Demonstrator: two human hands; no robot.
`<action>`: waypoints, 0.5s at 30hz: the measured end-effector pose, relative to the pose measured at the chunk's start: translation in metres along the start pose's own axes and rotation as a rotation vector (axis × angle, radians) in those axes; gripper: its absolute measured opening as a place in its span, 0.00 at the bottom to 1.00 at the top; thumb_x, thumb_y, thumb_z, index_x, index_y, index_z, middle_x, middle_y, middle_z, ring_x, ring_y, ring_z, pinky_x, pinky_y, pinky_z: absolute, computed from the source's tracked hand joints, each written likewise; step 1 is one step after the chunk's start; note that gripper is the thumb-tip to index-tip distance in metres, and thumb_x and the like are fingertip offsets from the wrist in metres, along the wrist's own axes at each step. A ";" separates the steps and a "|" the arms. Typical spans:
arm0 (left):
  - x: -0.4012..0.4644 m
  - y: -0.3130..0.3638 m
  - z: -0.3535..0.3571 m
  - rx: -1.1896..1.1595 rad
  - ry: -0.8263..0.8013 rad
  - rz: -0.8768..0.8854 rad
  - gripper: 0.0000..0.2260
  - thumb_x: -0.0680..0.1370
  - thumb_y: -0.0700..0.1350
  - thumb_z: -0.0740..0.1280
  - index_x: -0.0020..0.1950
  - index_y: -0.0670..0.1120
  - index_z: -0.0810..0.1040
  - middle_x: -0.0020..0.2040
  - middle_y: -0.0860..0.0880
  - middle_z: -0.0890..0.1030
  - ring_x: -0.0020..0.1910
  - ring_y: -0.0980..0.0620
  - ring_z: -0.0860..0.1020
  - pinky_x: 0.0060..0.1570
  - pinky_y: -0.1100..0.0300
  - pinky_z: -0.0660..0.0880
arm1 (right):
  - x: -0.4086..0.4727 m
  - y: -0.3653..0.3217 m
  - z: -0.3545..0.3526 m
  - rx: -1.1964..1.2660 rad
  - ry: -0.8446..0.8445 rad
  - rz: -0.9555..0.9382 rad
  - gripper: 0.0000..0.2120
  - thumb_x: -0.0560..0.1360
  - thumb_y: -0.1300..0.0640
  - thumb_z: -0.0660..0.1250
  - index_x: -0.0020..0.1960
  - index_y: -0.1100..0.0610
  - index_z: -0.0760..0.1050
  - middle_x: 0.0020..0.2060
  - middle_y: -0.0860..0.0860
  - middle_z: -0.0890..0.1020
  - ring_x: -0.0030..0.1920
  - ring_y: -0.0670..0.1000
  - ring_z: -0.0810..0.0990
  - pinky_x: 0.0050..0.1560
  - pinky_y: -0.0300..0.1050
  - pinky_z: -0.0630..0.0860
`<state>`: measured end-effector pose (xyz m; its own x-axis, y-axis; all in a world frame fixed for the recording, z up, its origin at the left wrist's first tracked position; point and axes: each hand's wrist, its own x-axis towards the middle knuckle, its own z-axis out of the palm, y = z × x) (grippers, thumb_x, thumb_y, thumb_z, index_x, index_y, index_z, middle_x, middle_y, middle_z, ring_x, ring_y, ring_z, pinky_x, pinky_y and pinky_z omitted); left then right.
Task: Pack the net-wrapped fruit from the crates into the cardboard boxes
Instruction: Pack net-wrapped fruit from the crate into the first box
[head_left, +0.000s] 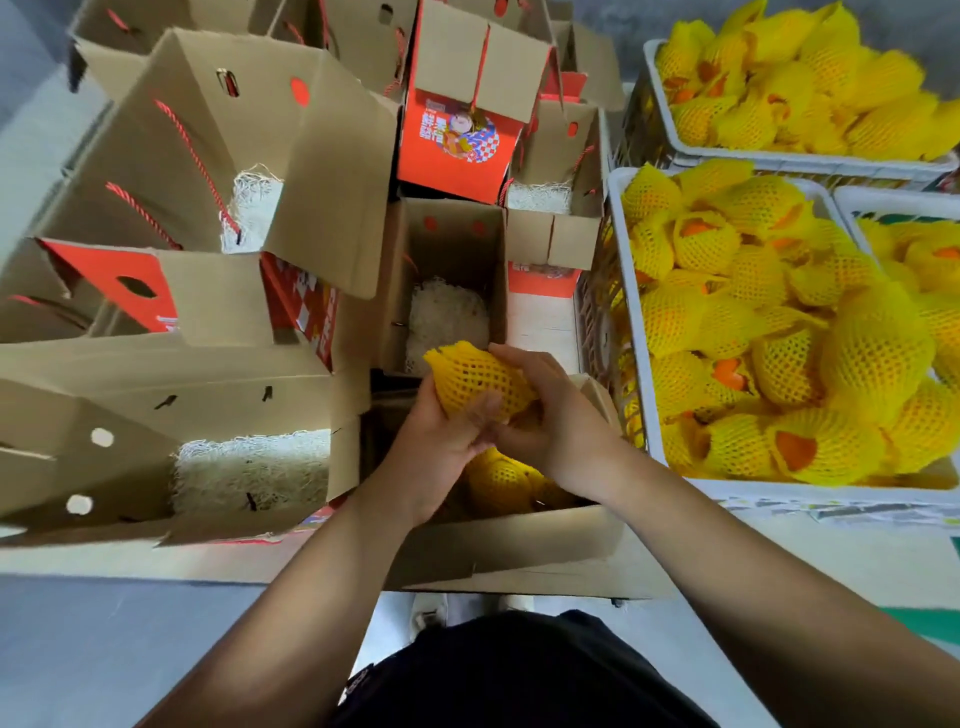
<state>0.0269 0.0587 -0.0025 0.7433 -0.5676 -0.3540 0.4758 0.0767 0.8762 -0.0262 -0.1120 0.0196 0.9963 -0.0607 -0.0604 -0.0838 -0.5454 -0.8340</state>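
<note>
Over the nearest open cardboard box (519, 540), both hands share one net-wrapped fruit (478, 382): the left hand (434, 441) cups it from below, grip closed around its underside, while the right hand (550, 421) clasps its right side, fingers curled over the top. Both forearms reach forward from the body. More wrapped fruit (501, 483) lies inside that box. Beyond stands an open box with white shredded padding (447, 317). Farther right, white crates (631, 312) hold heaped yellow-netted fruit (779, 332).

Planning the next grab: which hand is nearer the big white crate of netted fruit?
Right. The right hand is beside the white crate; the left hand is farther, across the held fruit.
</note>
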 end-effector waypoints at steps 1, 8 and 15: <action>-0.003 -0.001 -0.005 0.108 0.014 0.007 0.44 0.69 0.60 0.80 0.79 0.56 0.62 0.67 0.51 0.80 0.66 0.49 0.79 0.62 0.52 0.79 | 0.001 -0.003 -0.001 0.148 -0.115 0.098 0.37 0.69 0.41 0.74 0.75 0.40 0.64 0.64 0.38 0.72 0.62 0.45 0.76 0.59 0.31 0.74; -0.013 -0.010 -0.027 0.553 0.003 0.052 0.46 0.76 0.45 0.77 0.80 0.64 0.47 0.74 0.57 0.69 0.66 0.70 0.72 0.57 0.77 0.70 | 0.028 -0.008 0.015 0.456 -0.306 0.451 0.32 0.62 0.38 0.79 0.62 0.41 0.74 0.58 0.48 0.83 0.60 0.53 0.82 0.63 0.55 0.79; -0.029 0.005 -0.036 1.410 0.076 -0.076 0.54 0.75 0.49 0.75 0.83 0.55 0.34 0.74 0.45 0.70 0.72 0.40 0.66 0.71 0.45 0.64 | 0.021 0.001 0.044 -0.025 -0.283 0.463 0.34 0.66 0.46 0.77 0.67 0.40 0.63 0.55 0.48 0.78 0.52 0.51 0.79 0.46 0.46 0.79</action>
<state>0.0241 0.1049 0.0004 0.7823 -0.4845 -0.3914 -0.3129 -0.8491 0.4256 -0.0043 -0.0767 -0.0065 0.8207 -0.0734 -0.5666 -0.5120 -0.5346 -0.6723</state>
